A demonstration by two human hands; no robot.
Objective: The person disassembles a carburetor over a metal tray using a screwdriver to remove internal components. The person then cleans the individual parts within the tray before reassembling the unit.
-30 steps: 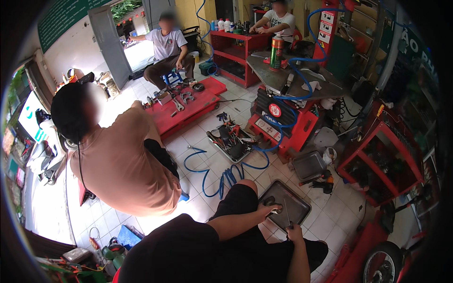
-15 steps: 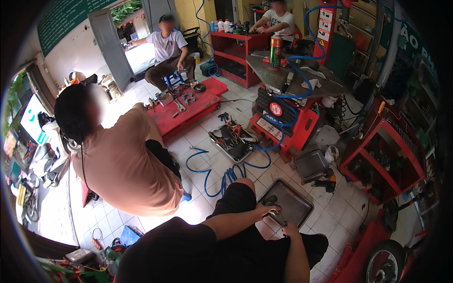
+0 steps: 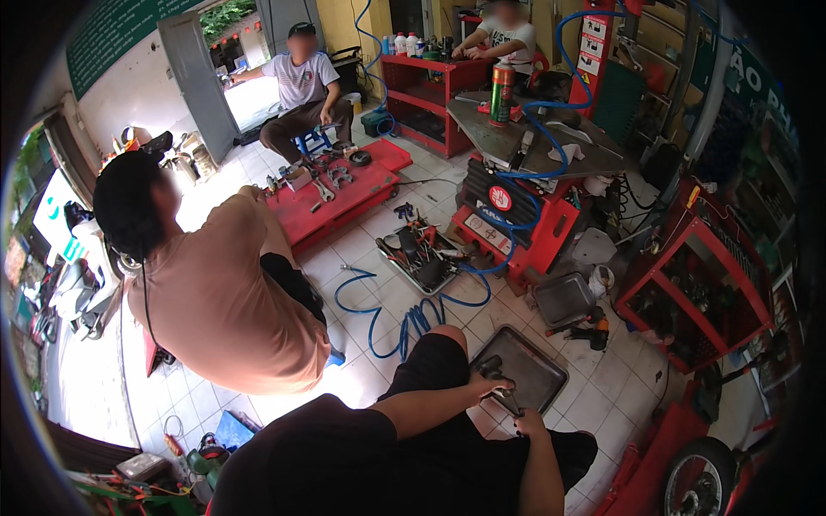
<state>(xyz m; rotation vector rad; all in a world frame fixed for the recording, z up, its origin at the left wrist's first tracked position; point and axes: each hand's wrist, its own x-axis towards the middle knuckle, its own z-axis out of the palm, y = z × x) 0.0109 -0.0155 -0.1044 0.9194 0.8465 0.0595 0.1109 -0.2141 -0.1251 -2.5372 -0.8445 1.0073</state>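
My left hand (image 3: pixel 483 390) is closed round a dark metal part (image 3: pixel 490 367) with a rounded end, held over the near left side of a shallow grey metal tray (image 3: pixel 551 384). The part's exact kind is too small to make out. Close by on the right, my right hand (image 3: pixel 529 422) grips a thin, dark hand tool (image 3: pixel 517 408). Its tip points up toward the metal part, but whether they touch I cannot tell. Both hands are above my lap, next to my bent knee (image 3: pixel 443 344).
A coiled blue air hose (image 3: pixel 413 320) and a tool tray (image 3: pixel 422 267) lie ahead on the tiles. An orange-and-black power tool (image 3: pixel 594 334) lies right, near a second tray (image 3: pixel 564 297). Left sits a person in a brown shirt (image 3: pixel 224 301) by a low red bench (image 3: pixel 318 211).
The right hand's tool has swung up closer to the metal part, which is turned slightly in my left hand. The view has shifted a little.
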